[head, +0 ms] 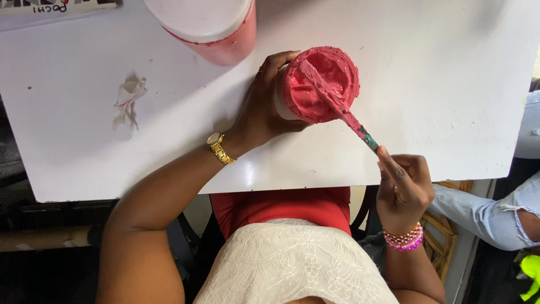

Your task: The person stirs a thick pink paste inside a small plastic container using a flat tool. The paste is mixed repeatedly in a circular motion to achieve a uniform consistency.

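1. Head view: left hand [260, 112] wraps the tub of red paint [320, 84], bracing it on the white table [422, 101].
2. Right hand [402, 188], fingers pinched together, grips the paint-coated stirring stick [337, 104], angled into the tub for leverage.
3. A crumpled tissue [128, 100] lies well apart.

A crumpled tissue [128, 100], smeared faintly with red, lies on the left part of a white surface [439, 73], well apart from a large red tub [205, 25] with a white lid that stands at the far edge. A printed card [56, 5] pokes in at the top left corner. Beyond the right edge of the surface, a bent leg in torn blue jeans [489, 214] belongs to another person, beside a woven chair [444, 225].
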